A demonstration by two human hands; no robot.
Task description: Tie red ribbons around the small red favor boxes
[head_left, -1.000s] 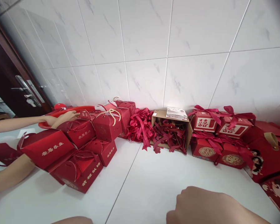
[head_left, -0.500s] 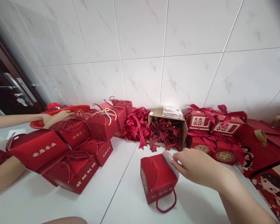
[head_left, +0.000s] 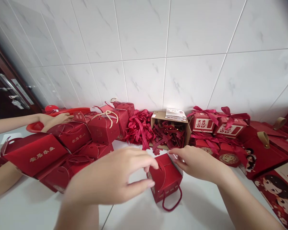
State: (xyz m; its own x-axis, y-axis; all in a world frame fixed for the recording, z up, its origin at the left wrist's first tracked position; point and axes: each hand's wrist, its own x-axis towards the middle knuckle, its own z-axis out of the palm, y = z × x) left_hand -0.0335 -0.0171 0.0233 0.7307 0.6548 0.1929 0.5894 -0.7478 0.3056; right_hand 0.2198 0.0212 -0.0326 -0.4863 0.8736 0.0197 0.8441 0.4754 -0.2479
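A small red gift box (head_left: pixel 166 175) with gold lettering and a dark red cord handle (head_left: pixel 174 207) stands on the white surface in front of me. My right hand (head_left: pixel 194 161) is at its far right edge, with thumb and fingers pinched on the upright side flap. At the left side of the box is my left hand (head_left: pixel 120 175). Its thumb and fingers are apart around the near left top edge, holding nothing. Part of the box's left side is hidden behind those fingers.
On the left are several stacked red boxes (head_left: pixel 36 153), with another person's hands (head_left: pixel 52 121) by a red basket (head_left: pixel 35 127). Along the tiled wall lie red ribbons (head_left: pixel 140 127), an open cardboard box (head_left: pixel 188 131) of red pieces, bowed boxes (head_left: pixel 204 123) and red bags (head_left: pixel 266 150).
My left hand has come in from the bottom edge to the left side of the gift box. The box has turned slightly, and my right hand stays at its flap.
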